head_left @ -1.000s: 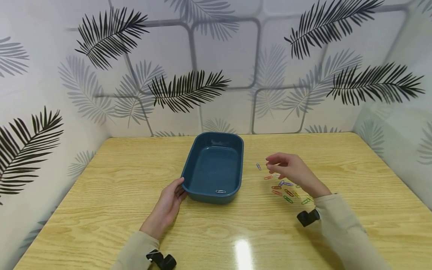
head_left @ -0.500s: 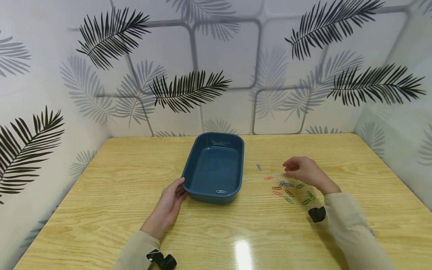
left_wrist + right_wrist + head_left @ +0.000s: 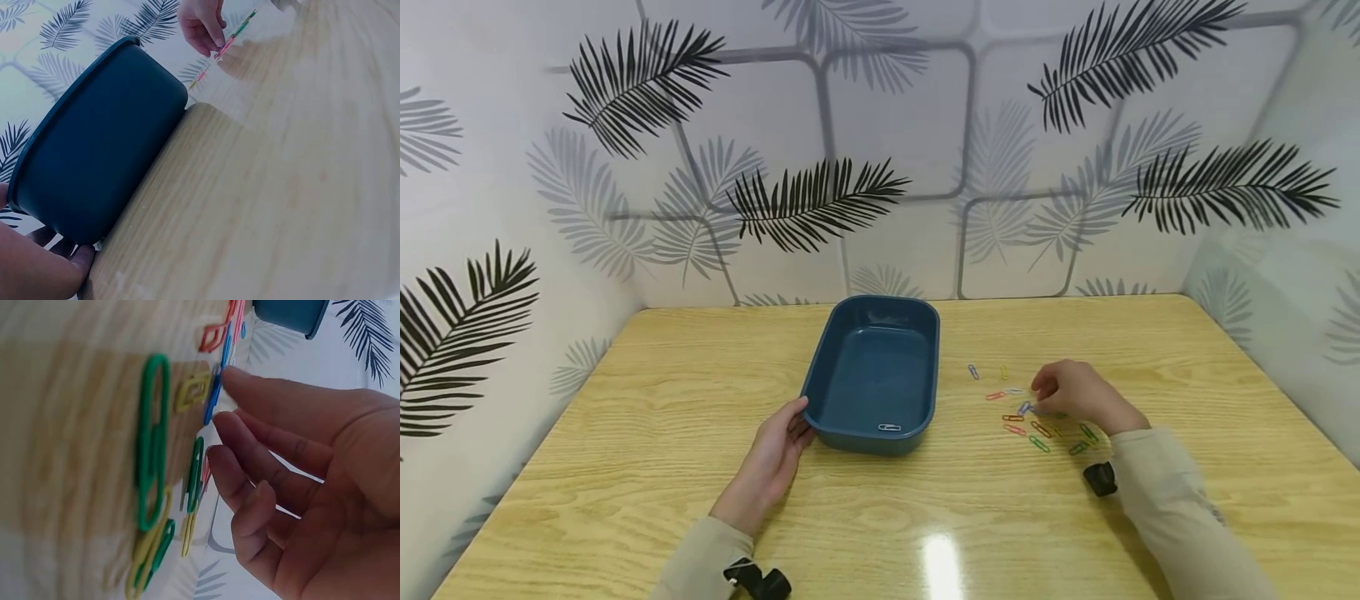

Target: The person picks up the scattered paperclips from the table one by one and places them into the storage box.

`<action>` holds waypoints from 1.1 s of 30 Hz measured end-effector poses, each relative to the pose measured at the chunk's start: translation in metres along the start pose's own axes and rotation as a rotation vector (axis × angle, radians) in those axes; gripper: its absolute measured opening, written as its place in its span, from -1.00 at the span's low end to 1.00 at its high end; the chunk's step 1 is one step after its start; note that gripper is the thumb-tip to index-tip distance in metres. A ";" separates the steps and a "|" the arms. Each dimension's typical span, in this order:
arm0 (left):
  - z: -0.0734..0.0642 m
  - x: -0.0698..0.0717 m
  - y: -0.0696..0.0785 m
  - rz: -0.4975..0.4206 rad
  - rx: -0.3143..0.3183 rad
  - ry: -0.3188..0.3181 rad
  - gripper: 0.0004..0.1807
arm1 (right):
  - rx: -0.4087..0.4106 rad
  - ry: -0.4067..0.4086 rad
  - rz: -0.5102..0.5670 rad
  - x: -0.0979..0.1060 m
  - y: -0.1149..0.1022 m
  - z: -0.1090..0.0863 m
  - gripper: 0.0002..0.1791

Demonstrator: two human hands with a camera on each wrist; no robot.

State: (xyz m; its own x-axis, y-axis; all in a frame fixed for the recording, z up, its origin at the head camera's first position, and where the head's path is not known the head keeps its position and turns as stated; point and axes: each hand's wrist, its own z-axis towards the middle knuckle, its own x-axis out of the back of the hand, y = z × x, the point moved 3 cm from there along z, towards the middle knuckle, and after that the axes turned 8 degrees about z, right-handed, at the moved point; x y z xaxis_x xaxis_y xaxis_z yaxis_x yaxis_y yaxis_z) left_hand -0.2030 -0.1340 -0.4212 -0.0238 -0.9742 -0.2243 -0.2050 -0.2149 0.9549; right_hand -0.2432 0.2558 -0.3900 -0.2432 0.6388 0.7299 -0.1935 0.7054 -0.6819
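My left hand (image 3: 772, 454) holds the near left corner of a dark blue plastic bin (image 3: 809, 388), thumb at the rim and fingers low against its outside wall, as the left wrist view shows. One white paper clip (image 3: 890, 427) lies inside the bin near its front wall. Over the scattered paper clips on the right hovers my right hand (image 3: 1081, 396). In the right wrist view its thumb and index fingertip are apart, right at a blue paper clip (image 3: 215, 394). Green paper clips (image 3: 152, 444) and a yellow one (image 3: 192, 392) lie close by.
A pale wood table (image 3: 880, 508) carries everything, backed by a leaf-patterned wall (image 3: 895, 242). Between bin and right hand lie a purple-blue clip (image 3: 973, 372), a yellow clip (image 3: 1004, 372) and a pink clip (image 3: 995, 396). Red clips (image 3: 1012, 418) lie nearer the front.
My right hand has moved right and then slightly toward me, over the blue clips. A yellow clip now shows where its fingertips were. The left hand and bin have stayed put.
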 end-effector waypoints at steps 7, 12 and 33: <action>0.000 0.001 0.000 -0.006 -0.003 -0.006 -0.49 | 0.025 -0.024 -0.044 -0.002 -0.002 0.001 -0.92; 0.000 0.002 0.000 -0.013 -0.007 -0.003 -0.49 | 0.042 -0.042 -0.037 -0.001 -0.003 0.002 -0.97; 0.000 0.001 0.000 0.012 -0.022 -0.002 -0.46 | -0.037 0.047 0.390 -0.005 -0.046 0.015 -0.88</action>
State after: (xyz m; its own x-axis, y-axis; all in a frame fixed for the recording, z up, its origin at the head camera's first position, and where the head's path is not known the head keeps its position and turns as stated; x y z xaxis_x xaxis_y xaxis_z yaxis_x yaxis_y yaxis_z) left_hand -0.2027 -0.1354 -0.4220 -0.0278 -0.9766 -0.2131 -0.1829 -0.2046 0.9616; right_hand -0.2472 0.2153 -0.3632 -0.2476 0.8738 0.4186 -0.0604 0.4173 -0.9068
